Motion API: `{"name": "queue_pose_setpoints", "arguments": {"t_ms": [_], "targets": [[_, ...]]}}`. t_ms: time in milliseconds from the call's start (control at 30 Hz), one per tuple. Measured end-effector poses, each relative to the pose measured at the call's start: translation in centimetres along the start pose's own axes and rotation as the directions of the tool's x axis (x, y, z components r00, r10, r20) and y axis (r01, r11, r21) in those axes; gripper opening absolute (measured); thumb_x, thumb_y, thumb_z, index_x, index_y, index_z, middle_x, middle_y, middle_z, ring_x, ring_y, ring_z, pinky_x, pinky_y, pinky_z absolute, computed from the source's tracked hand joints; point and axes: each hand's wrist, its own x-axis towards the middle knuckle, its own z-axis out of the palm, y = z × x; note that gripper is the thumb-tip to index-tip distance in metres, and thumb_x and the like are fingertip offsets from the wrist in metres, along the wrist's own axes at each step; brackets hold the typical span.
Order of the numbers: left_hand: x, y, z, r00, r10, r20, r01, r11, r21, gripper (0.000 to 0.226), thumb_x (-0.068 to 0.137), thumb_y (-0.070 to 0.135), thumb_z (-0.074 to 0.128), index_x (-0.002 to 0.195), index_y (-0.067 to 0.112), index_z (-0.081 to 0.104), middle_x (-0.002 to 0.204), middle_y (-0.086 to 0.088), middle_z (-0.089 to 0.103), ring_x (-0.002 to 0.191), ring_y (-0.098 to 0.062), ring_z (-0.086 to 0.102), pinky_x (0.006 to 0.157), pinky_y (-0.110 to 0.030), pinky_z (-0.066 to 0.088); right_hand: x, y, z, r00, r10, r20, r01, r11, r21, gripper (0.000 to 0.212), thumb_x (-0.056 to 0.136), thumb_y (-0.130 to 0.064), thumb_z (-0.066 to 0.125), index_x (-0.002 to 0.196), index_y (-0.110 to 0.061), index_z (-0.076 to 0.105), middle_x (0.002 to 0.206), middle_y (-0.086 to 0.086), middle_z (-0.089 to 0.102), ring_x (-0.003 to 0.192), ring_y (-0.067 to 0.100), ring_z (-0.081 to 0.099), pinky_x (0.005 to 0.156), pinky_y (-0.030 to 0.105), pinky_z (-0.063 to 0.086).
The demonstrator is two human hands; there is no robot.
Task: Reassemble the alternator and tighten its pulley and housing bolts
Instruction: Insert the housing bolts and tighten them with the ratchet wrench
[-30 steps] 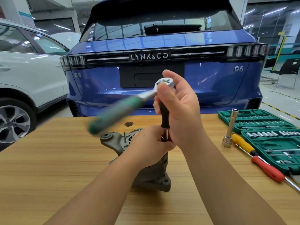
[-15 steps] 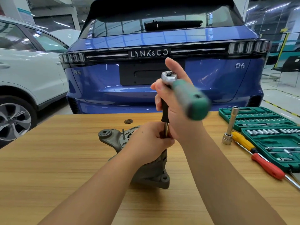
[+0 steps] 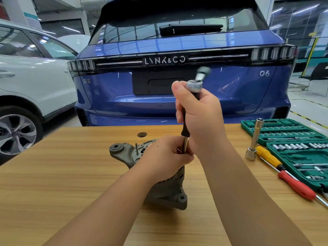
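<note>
The grey alternator [image 3: 166, 192] stands on the wooden table [image 3: 53, 183], a mounting ear with a nut at its upper left. My left hand [image 3: 165, 157] rests on top of it, fingers curled round the metal shaft of an upright extension bar [image 3: 184, 132] with a black grip. My right hand [image 3: 198, 118] grips that black part just under the silver ratchet head [image 3: 194, 85]. The ratchet's handle points away from me and is blurred.
A green socket case [image 3: 292, 139] lies open at the right. Beside it stand a long silver socket [image 3: 253, 139] and lie a yellow screwdriver [image 3: 268, 157] and a red one [image 3: 296, 185]. A blue car and a white car are parked beyond the table.
The ratchet handle has swung round: from pointing left, to pointing toward me on the right, to pointing away now. Both hands keep their hold.
</note>
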Motion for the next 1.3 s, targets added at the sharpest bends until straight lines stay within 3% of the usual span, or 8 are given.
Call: {"name": "queue_pose_setpoints", "arguments": {"t_ms": [133, 300, 500, 733, 800, 933, 1133, 1300], "targets": [[0.1, -0.1, 0.0, 1.0, -0.017, -0.009, 0.017, 1.0, 0.003, 0.004, 0.095, 0.029, 0.07, 0.091, 0.032, 0.071, 0.081, 0.005, 0.073, 0.074, -0.018, 0.07, 0.08, -0.046, 0.062, 0.0, -0.2, -0.2, 0.982, -0.053, 0.181, 0.015, 0.979, 0.203, 0.028, 0.093, -0.015, 0.065, 0.121, -0.02, 0.06, 0.091, 0.012, 0.062, 0.061, 0.012, 0.049, 0.061, 0.022, 0.047], [-0.2, 0.1, 0.0, 1.0, -0.002, -0.005, 0.002, 1.0, -0.023, 0.004, 0.096, 0.028, 0.068, 0.096, 0.029, 0.072, 0.088, 0.002, 0.076, 0.084, -0.022, 0.072, 0.085, -0.048, 0.061, 0.2, 0.5, 0.0, 0.953, -0.239, 0.186, 0.216, 0.967, 0.137, 0.047, 0.098, 0.005, 0.055, 0.128, -0.032, 0.056, 0.092, 0.022, 0.056, 0.063, 0.013, 0.05, 0.061, 0.023, 0.048], [-0.3, 0.0, 0.0, 1.0, -0.013, -0.024, 0.013, 1.0, -0.011, 0.014, 0.095, 0.029, 0.07, 0.083, 0.033, 0.065, 0.082, 0.012, 0.068, 0.076, -0.008, 0.064, 0.072, -0.031, 0.056, 0.6, 0.4, -0.7, 0.953, -0.043, 0.299, -0.094, 0.899, 0.429, 0.038, 0.098, -0.031, 0.041, 0.129, -0.02, 0.061, 0.084, 0.008, 0.064, 0.065, 0.017, 0.056, 0.059, 0.026, 0.049], [-0.3, 0.2, 0.1, 1.0, 0.001, -0.002, -0.001, 1.0, 0.008, 0.012, 0.097, 0.029, 0.067, 0.088, 0.037, 0.067, 0.071, 0.014, 0.068, 0.058, 0.003, 0.058, 0.061, -0.021, 0.044, -0.6, -0.2, 0.5, 0.994, -0.103, 0.036, 0.102, 0.994, 0.028, 0.025, 0.088, -0.039, 0.072, 0.093, -0.014, 0.068, 0.062, -0.005, 0.049, 0.056, 0.013, 0.042, 0.051, 0.023, 0.04], [-0.3, 0.4, 0.1, 1.0, 0.009, -0.002, -0.009, 1.0, 0.012, 0.014, 0.097, 0.028, 0.066, 0.086, 0.037, 0.066, 0.069, 0.014, 0.067, 0.056, 0.003, 0.056, 0.06, -0.019, 0.041, -0.4, -0.3, 0.6, 0.999, -0.045, -0.02, 0.044, 0.998, -0.039, 0.026, 0.091, -0.032, 0.072, 0.094, -0.006, 0.067, 0.061, -0.004, 0.047, 0.056, 0.013, 0.041, 0.052, 0.023, 0.041], [-0.2, 0.4, 0.0, 1.0, -0.026, 0.0, 0.026, 1.0, 0.0, 0.005, 0.098, 0.028, 0.067, 0.097, 0.028, 0.072, 0.081, 0.005, 0.073, 0.066, -0.009, 0.063, 0.065, -0.029, 0.052, -0.2, -0.7, 0.0, 0.983, 0.039, 0.177, -0.066, 0.987, 0.146, 0.022, 0.094, -0.017, 0.067, 0.117, -0.018, 0.064, 0.078, 0.004, 0.057, 0.063, 0.008, 0.05, 0.063, 0.022, 0.047], [-0.2, -0.1, -0.1, 0.999, -0.026, -0.021, 0.027, 0.999, 0.043, 0.013, 0.095, 0.031, 0.068, 0.083, 0.033, 0.067, 0.068, 0.013, 0.068, 0.061, 0.002, 0.059, 0.059, -0.018, 0.045, -0.6, 0.1, 0.8, 0.947, -0.264, 0.183, 0.252, 0.964, 0.085, 0.043, 0.095, -0.001, 0.057, 0.124, -0.033, 0.057, 0.09, 0.014, 0.054, 0.067, 0.014, 0.05, 0.064, 0.026, 0.046], [0.1, -0.4, 0.2, 1.0, -0.021, -0.02, 0.02, 0.999, -0.027, 0.005, 0.095, 0.03, 0.071, 0.09, 0.033, 0.07, 0.077, 0.012, 0.072, 0.073, -0.006, 0.069, 0.074, -0.036, 0.06, -0.5, -0.5, -0.1, 0.945, -0.136, 0.297, 0.046, 0.956, 0.288, 0.046, 0.096, 0.002, 0.036, 0.125, -0.023, 0.062, 0.087, 0.019, 0.06, 0.066, 0.019, 0.056, 0.062, 0.025, 0.05]]}}
